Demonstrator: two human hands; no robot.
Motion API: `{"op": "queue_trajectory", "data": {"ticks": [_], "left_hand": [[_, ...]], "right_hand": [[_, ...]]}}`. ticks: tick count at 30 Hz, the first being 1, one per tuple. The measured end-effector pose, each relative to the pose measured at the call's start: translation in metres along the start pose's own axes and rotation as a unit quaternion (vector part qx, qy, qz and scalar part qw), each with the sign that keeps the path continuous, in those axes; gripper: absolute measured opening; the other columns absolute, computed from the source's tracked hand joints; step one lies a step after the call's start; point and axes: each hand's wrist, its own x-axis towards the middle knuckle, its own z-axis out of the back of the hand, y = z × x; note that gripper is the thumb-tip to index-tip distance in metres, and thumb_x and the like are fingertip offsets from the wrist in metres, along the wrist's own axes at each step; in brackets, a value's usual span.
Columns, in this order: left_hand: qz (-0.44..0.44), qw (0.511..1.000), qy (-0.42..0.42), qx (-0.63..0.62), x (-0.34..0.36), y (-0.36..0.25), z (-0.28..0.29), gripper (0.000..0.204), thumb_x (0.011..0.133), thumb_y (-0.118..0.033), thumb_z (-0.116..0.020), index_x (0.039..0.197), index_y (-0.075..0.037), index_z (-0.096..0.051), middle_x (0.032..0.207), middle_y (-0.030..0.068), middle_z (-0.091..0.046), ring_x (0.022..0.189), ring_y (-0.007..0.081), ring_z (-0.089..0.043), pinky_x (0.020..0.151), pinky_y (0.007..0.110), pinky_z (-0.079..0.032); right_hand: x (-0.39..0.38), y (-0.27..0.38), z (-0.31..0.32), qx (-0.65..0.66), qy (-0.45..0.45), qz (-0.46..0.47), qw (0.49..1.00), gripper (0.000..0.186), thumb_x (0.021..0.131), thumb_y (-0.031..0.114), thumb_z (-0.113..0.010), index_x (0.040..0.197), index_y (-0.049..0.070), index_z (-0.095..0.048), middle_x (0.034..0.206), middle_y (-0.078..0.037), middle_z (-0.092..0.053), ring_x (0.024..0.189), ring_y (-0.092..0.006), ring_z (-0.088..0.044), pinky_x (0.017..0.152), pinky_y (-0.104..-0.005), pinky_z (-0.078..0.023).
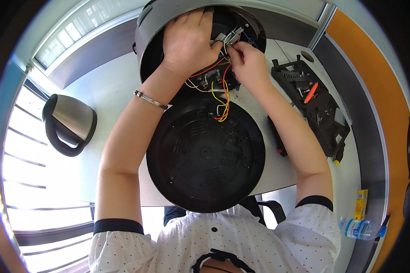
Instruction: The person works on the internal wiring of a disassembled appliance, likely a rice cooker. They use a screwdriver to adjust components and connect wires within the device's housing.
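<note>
A dark round appliance housing (151, 22), like a rice cooker's body, lies tipped with its open underside toward me. Inside it my left hand (189, 43) rests with fingers stretched along the inner part, fingertips partly hidden, thumb beside a small metal bracket (232, 36). My right hand (249, 63) pinches at thin wires next to that bracket; the exact contact is partly covered by the fingers. Red, yellow and white wires (224, 98) run down to a round black base cover (205, 152), which lies in front of the housing with its inner side up.
An open black tool case (310, 113) with bits and an orange-handled tool (310, 93) lies to the right, a yellow-tipped screwdriver (338, 154) beside it. A steel kettle (70, 123) stands at left. At lower right are a water bottle (361, 228) and a yellow box (361, 204).
</note>
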Motion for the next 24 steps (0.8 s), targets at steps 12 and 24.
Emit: {"op": "queue_trajectory", "data": {"ticks": [12, 24], "left_hand": [[0.004, 0.999, -0.003, 0.037, -0.002, 0.004, -0.009, 0.062, 0.061, -0.034, -0.074, 0.114, -0.005, -0.061, 0.111, 0.0086, -0.061, 0.103, 0.025, -0.057, 0.087, 0.039, -0.045], [0.007, 1.0, 0.001, 0.025, -0.001, 0.003, -0.006, 0.063, 0.059, -0.032, -0.076, 0.114, -0.005, -0.061, 0.111, 0.0089, -0.061, 0.101, 0.025, -0.058, 0.086, 0.038, -0.046]], "right_hand": [[-0.006, -0.011, -0.007, -0.184, -0.049, 0.18, 0.965, 0.008, 0.083, 0.006, -0.063, 0.085, 0.0, -0.059, 0.078, -0.016, -0.06, 0.069, -0.0347, -0.061, 0.059, -0.0405, -0.051], [-0.001, -0.019, -0.001, -0.158, -0.064, 0.255, 0.952, 0.011, 0.081, 0.009, -0.064, 0.081, 0.001, -0.057, 0.077, -0.013, -0.058, 0.065, -0.0302, -0.062, 0.057, -0.0367, -0.053]]}}
